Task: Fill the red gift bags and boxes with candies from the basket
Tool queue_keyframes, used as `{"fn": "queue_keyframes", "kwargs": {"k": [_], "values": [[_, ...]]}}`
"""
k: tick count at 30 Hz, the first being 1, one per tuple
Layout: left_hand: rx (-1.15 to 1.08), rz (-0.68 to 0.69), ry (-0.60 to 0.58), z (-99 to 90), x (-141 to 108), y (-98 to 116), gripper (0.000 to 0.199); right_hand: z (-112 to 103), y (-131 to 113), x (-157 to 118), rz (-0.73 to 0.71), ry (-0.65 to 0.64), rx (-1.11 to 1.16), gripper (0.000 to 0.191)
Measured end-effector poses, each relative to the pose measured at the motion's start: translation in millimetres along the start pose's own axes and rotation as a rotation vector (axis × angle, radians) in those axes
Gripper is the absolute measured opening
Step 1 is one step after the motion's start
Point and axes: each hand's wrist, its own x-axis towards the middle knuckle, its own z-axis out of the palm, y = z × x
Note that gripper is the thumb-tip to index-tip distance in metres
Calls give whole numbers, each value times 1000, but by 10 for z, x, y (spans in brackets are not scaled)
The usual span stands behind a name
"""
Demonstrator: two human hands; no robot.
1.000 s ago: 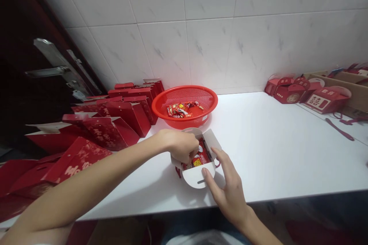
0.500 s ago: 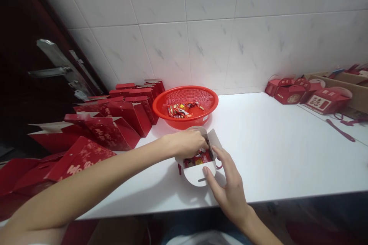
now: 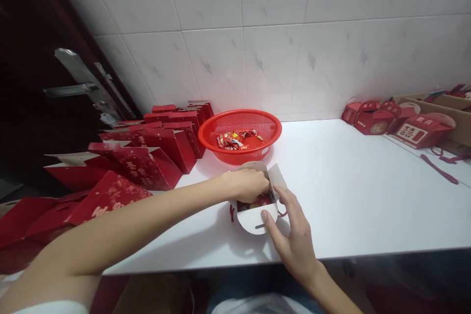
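Observation:
An opened small gift box stands near the table's front edge, its white-lined flaps folded out and red-wrapped sweets inside. My left hand reaches down into it from the left; its fingertips are hidden among the sweets and the walls. On the right, my right hand holds the box, thumb on the front flap and fingers against the right side flap. Just behind the box sits a red plastic colander, with a small heap of wrapped sweets on its bottom.
Several red paper bags stand in rows along the left. At the back right are red gift boxes beside a cardboard carton, with a dark red strap in front. A tiled wall borders the white table behind.
My left hand has sunk slightly deeper into the box, hiding its fingertips. My right hand stays on the flaps. The whole view has shifted a little.

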Motion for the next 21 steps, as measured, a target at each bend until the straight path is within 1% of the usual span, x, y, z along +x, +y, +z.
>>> {"fn": "queue_keyframes", "kwargs": {"k": [2,5,8,10,12,16,18,21], "values": [[-30,-13,-41,-12,-8,3,21,-1,-3,-1,-2,2,3,45],[-48,2,-76,-55,-43,-27,23,-10,-6,-10,-6,-1,0,46],[-90,10,-49,-118,-128,-85,32,-19,-9,-22,-1,-4,-2,47],[-144,-8,-29,-161,-195,-109,38,-19,-13,-27,-2,-6,1,46],[-175,-54,-84,-198,-246,-102,39,-13,-18,-26,-10,-5,3,47],[-140,-135,-267,-239,-249,-24,35,2,-27,-17,-22,3,3,47],[-151,-156,-304,-238,-209,-1,34,4,-29,-11,-21,-3,5,46],[-182,-167,-323,-211,-132,-18,34,3,-29,-5,-22,-9,2,46]]}}
